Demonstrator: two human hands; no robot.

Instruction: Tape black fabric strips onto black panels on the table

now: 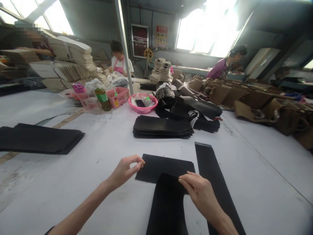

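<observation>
My left hand (127, 169) pinches the left edge of a flat black sheet (168, 165) lying on the white table (102, 153). My right hand (197, 191) grips the top right corner of a second black sheet (167, 209), which curves up over the first one and runs toward me. A long narrow black strip (215, 176) lies just right of my right hand, untouched.
A stack of black sheets (162, 127) sits ahead, another stack (39, 138) at the left. Farther back are a pink basin (143, 103), a pink basket (118, 97), a green bottle (102, 99) and brown bags (256, 101). Three people work at the far side.
</observation>
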